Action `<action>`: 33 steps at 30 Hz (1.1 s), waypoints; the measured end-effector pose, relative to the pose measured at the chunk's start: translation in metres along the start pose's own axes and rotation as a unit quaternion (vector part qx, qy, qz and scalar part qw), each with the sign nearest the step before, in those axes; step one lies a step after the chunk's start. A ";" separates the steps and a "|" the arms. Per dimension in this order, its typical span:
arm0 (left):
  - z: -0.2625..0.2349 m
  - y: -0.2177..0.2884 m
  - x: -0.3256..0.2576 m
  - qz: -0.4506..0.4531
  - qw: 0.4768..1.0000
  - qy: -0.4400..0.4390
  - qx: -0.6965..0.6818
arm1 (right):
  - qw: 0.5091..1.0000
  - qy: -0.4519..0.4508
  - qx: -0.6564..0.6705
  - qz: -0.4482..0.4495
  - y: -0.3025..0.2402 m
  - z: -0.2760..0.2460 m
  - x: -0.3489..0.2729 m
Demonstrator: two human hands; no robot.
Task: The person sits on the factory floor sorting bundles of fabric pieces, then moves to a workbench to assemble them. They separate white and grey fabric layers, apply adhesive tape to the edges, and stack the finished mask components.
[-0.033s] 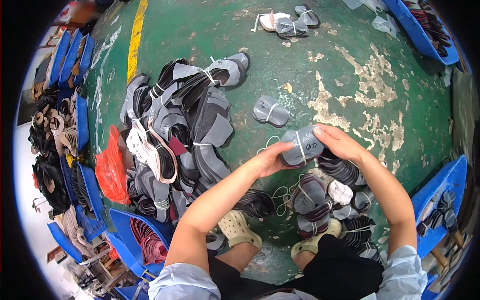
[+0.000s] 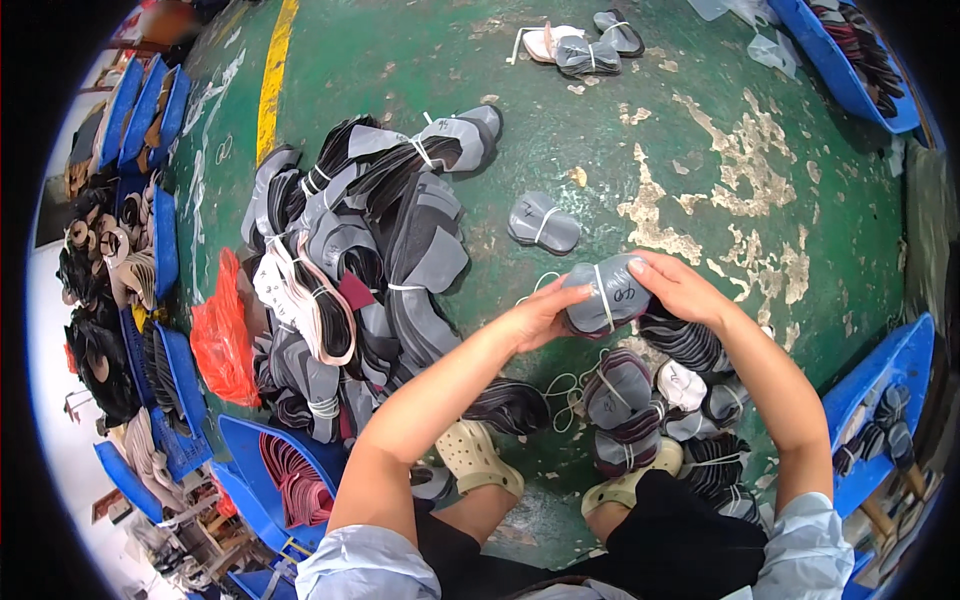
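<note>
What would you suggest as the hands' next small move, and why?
I'd probably lower the bundle onto the pile of similar tied bundles by the right shoe, since the left hand and right hand both hold it and its white band is around it.

Dark handwritten figures mark the held grey bundle [image 2: 612, 302], the lone grey bundle [image 2: 540, 224] on the green floor [image 2: 560, 120] and a grey piece [image 2: 452, 131] atop the large pile [image 2: 330, 235]. More dark handwriting marks a white piece [image 2: 273, 285] in that pile.
</note>
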State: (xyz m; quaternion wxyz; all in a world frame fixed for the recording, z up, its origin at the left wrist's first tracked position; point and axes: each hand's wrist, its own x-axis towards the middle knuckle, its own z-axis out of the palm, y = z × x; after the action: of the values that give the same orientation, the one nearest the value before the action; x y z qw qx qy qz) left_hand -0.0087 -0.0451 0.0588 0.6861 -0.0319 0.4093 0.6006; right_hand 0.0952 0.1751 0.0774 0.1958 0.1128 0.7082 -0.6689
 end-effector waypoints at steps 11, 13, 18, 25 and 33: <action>-0.082 0.060 0.031 0.275 0.703 0.437 0.489 | 0.988 0.034 -0.150 -0.017 0.011 0.015 -0.003; -0.066 0.057 0.042 0.334 0.611 0.421 0.581 | 0.988 0.035 -0.152 0.006 0.009 0.014 -0.002; -0.044 0.010 0.067 0.255 0.521 0.357 0.733 | 0.982 -0.110 -0.149 0.034 0.017 0.000 -0.005; -0.039 0.068 0.095 0.058 0.649 0.421 0.631 | 0.987 -0.138 -0.076 0.038 0.007 -0.020 0.010; -0.041 0.087 0.099 -0.107 0.687 0.352 0.627 | 0.868 0.281 -0.383 -0.142 -0.027 -0.128 0.193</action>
State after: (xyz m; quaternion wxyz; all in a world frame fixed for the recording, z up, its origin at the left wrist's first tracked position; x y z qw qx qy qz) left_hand -0.1101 0.0359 0.0108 0.4115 0.1529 0.8957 0.0712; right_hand -0.1058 0.2800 0.0232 -0.0811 0.1108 0.9421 -0.3059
